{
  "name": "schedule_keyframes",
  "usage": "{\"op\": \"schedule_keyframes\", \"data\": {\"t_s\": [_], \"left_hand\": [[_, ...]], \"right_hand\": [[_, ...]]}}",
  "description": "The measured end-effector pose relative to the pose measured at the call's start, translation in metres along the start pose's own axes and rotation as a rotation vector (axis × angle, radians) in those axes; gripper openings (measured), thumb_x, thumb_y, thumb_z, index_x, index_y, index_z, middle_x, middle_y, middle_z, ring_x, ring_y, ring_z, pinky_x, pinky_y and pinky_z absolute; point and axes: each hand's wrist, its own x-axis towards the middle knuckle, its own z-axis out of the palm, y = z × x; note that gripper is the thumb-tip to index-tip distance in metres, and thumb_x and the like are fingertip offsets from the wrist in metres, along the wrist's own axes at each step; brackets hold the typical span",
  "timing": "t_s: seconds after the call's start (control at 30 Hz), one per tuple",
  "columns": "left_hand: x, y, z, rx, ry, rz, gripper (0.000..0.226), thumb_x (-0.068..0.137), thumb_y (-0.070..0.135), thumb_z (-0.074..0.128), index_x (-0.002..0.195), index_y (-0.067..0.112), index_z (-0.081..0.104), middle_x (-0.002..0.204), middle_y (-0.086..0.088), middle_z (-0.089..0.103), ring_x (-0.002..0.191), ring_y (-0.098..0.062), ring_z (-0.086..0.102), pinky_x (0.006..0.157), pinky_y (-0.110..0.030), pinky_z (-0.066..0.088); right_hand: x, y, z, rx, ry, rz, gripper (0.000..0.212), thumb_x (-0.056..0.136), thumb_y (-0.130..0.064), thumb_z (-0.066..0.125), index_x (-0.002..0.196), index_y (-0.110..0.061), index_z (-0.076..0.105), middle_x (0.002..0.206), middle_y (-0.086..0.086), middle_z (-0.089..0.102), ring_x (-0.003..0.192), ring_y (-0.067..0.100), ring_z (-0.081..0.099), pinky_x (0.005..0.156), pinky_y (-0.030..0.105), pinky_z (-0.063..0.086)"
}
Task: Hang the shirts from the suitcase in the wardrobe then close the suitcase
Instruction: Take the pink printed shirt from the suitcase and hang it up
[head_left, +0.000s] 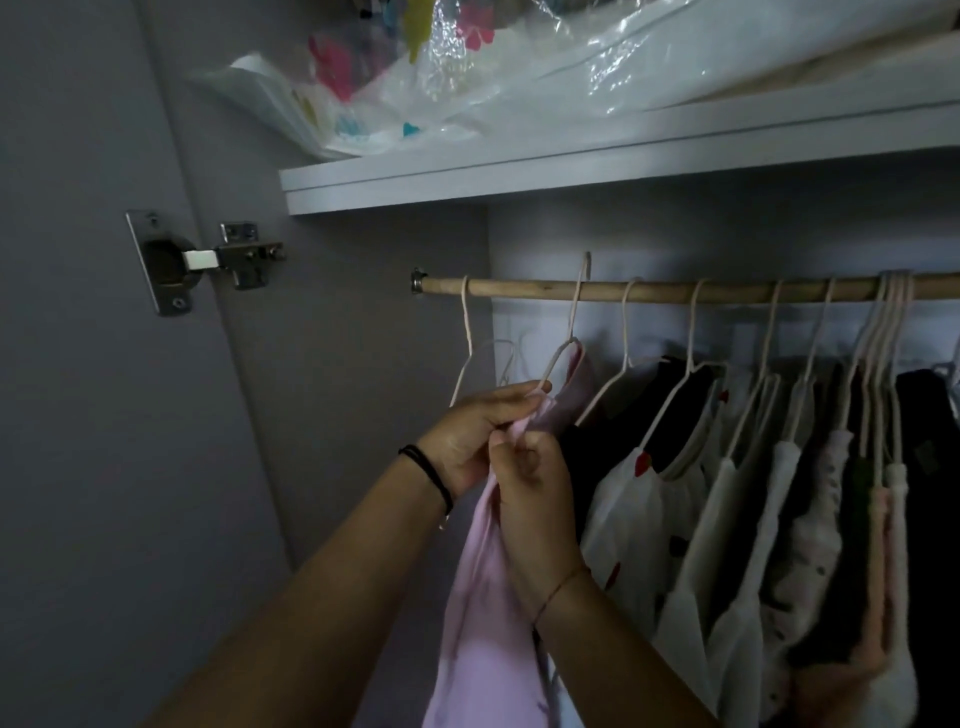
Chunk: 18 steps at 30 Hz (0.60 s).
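Note:
A pale pink shirt (488, 613) hangs down from a thin wire hanger (566, 343) whose hook sits over the wooden rail (519, 287) inside the wardrobe. My left hand (467, 436) grips the shirt's shoulder and the hanger's left arm. Just below and to the right, my right hand (535, 493) pinches the pink fabric. The suitcase is out of view.
An empty wire hanger (467, 353) hangs at the rail's left end. To the right hang several white, black and patterned garments (727, 493). A white shelf (571, 171) above holds plastic-wrapped bedding (415, 93). The open door with its hinge (208, 260) stands at left.

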Motion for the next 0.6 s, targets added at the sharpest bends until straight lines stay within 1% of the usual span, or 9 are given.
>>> {"op": "schedule_keyframes", "data": {"t_s": [0.1, 0.17, 0.27, 0.33, 0.4, 0.43, 0.5, 0.53, 0.6], "left_hand": [[0.005, -0.006, -0.005, 0.020, -0.012, -0.041, 0.030, 0.085, 0.003, 0.057, 0.114, 0.005, 0.063, 0.096, -0.007, 0.067, 0.062, -0.012, 0.065, 0.055, -0.022, 0.055], [0.007, -0.010, -0.009, 0.061, -0.009, -0.073, 0.029, 0.087, 0.003, 0.057, 0.115, 0.005, 0.063, 0.092, -0.007, 0.067, 0.060, -0.013, 0.063, 0.051, -0.023, 0.054], [0.010, -0.019, -0.010, 0.134, 0.016, -0.075, 0.024, 0.087, 0.005, 0.060, 0.110, 0.005, 0.066, 0.096, -0.012, 0.065, 0.077, -0.018, 0.062, 0.064, -0.027, 0.055], [0.012, -0.023, -0.007, 0.202, 0.048, -0.026, 0.020, 0.089, 0.002, 0.058, 0.104, 0.012, 0.067, 0.094, -0.013, 0.065, 0.081, -0.014, 0.063, 0.069, -0.022, 0.055], [0.012, -0.026, 0.000, 0.279, 0.019, -0.013, 0.026, 0.090, 0.002, 0.057, 0.111, 0.014, 0.065, 0.089, -0.007, 0.067, 0.081, -0.010, 0.063, 0.069, -0.019, 0.053], [0.013, -0.028, 0.005, 0.307, -0.011, -0.014, 0.030, 0.090, 0.003, 0.058, 0.117, 0.014, 0.062, 0.084, -0.003, 0.069, 0.082, -0.011, 0.062, 0.071, -0.019, 0.052], [0.016, -0.034, 0.016, 0.350, -0.053, -0.020, 0.034, 0.090, 0.005, 0.058, 0.123, 0.014, 0.060, 0.073, 0.001, 0.067, 0.087, -0.014, 0.058, 0.078, -0.023, 0.051], [0.017, -0.037, 0.023, 0.376, -0.064, -0.021, 0.033, 0.090, 0.006, 0.059, 0.122, 0.015, 0.060, 0.068, 0.002, 0.064, 0.088, -0.014, 0.056, 0.081, -0.025, 0.050], [0.020, -0.045, 0.037, 0.402, -0.097, -0.015, 0.033, 0.091, 0.009, 0.059, 0.124, 0.015, 0.060, 0.057, 0.007, 0.061, 0.081, -0.013, 0.055, 0.084, -0.028, 0.049]], "right_hand": [[0.004, 0.010, -0.003, -0.084, 0.013, -0.013, 0.013, 0.091, -0.022, 0.057, 0.086, -0.010, 0.059, 0.072, -0.003, 0.063, 0.070, 0.000, 0.062, 0.064, 0.013, 0.046], [0.003, 0.015, -0.004, -0.134, 0.006, -0.007, 0.014, 0.091, -0.021, 0.057, 0.084, -0.008, 0.059, 0.071, -0.004, 0.062, 0.069, 0.001, 0.061, 0.063, 0.012, 0.044], [-0.006, 0.023, -0.008, -0.158, 0.004, 0.017, 0.016, 0.091, -0.020, 0.057, 0.076, -0.016, 0.054, 0.068, -0.005, 0.056, 0.067, -0.002, 0.056, 0.067, 0.015, 0.041], [-0.010, 0.029, -0.014, -0.126, 0.026, 0.053, 0.017, 0.093, -0.022, 0.056, 0.077, -0.017, 0.052, 0.067, -0.006, 0.052, 0.066, -0.002, 0.053, 0.069, 0.016, 0.039], [-0.010, 0.034, -0.021, -0.098, 0.070, 0.095, 0.016, 0.094, -0.027, 0.054, 0.080, -0.019, 0.053, 0.069, -0.007, 0.051, 0.071, 0.006, 0.052, 0.072, 0.019, 0.040], [-0.009, 0.035, -0.025, -0.089, 0.093, 0.101, 0.016, 0.094, -0.027, 0.052, 0.080, -0.019, 0.054, 0.070, -0.007, 0.052, 0.072, 0.009, 0.052, 0.070, 0.016, 0.040], [-0.008, 0.034, -0.036, -0.098, 0.141, 0.097, 0.016, 0.096, -0.024, 0.049, 0.084, -0.014, 0.055, 0.071, 0.000, 0.053, 0.070, 0.012, 0.051, 0.059, 0.007, 0.038], [-0.009, 0.033, -0.043, -0.122, 0.167, 0.084, 0.018, 0.096, -0.023, 0.048, 0.086, -0.010, 0.056, 0.071, 0.002, 0.053, 0.069, 0.012, 0.050, 0.054, 0.006, 0.036], [-0.011, 0.030, -0.058, -0.188, 0.223, 0.051, 0.022, 0.097, -0.023, 0.047, 0.087, -0.005, 0.055, 0.070, 0.004, 0.050, 0.064, 0.010, 0.047, 0.053, 0.009, 0.035]]}}
